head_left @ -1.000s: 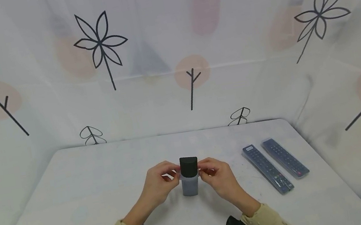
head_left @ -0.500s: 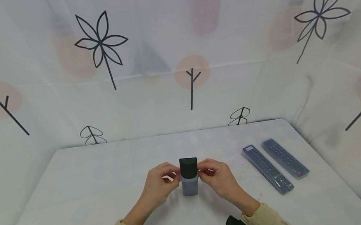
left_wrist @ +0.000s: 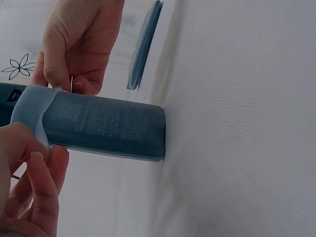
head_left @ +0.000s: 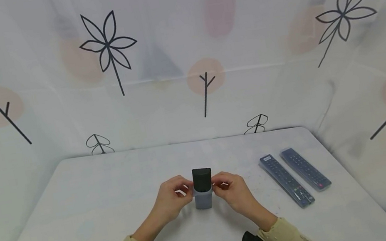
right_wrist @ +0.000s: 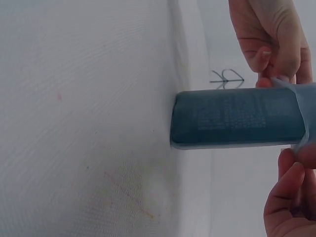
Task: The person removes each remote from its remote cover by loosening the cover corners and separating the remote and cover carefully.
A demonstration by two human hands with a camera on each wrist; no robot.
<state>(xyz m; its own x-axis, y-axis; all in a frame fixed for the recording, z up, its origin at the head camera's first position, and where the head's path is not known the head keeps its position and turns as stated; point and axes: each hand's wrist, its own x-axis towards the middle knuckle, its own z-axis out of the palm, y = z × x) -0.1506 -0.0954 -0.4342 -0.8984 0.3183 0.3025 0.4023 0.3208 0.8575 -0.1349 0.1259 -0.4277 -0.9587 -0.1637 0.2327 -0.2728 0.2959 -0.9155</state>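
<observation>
One remote [head_left: 202,179]: upright on its end in the middle of the desk [head_left: 107,201], between both hands; its lower end appears to meet the surface, probably so the desk bears the weight and the fingers only steady it.
Cover [left_wrist: 32,108]: translucent, round the remote like a collar at fingertip height, the dark top standing bare above; the paler lower part suggests film there too.
Left hand [head_left: 169,200]: grasping the cover's edge, thumb against finger, at the remote's left side.
Right hand [head_left: 236,191]: a matching pinch on the right edge; paired holds likely keep tension even and the remote from tipping.
Print: small, pale, on the face towards the person; too blurred to read.
Inner remote [head_left: 287,180] and outer remote [head_left: 305,169]: flat, side by side, right of the right hand, apparently in clear covers; lying aside perhaps leaves room for two-handed work.
Cuffs: beige, a black piece beside each, probably a wrist-camera mount.
</observation>
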